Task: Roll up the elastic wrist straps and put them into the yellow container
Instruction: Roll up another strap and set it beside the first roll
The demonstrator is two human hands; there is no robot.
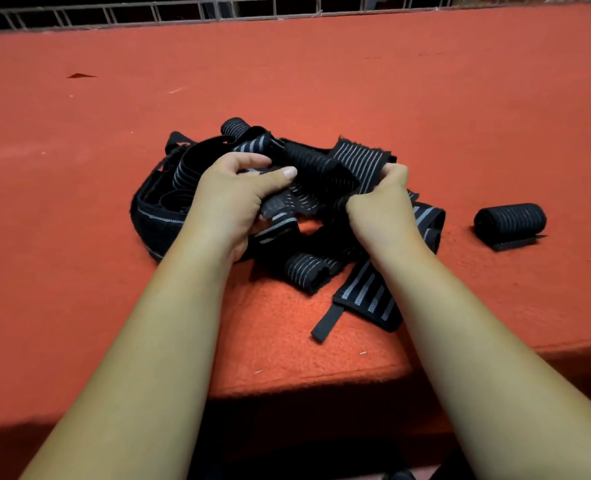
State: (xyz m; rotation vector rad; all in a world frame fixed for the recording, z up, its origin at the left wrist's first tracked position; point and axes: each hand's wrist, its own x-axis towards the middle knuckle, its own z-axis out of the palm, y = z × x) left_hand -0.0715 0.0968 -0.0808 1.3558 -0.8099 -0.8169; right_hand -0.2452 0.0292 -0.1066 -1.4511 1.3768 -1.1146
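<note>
Behind left hand (238, 194) and right hand (381, 199), strap pile (321, 169), middle largely unseen.

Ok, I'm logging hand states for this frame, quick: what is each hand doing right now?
Left hand: closed, thumb and fingers pinching a strap.
Right hand: closed, gripping the striped strap end.

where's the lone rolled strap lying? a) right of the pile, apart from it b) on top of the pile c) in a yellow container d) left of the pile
a: the roll lies alone on the red table, clear of the pile and out past the right hand.
</note>
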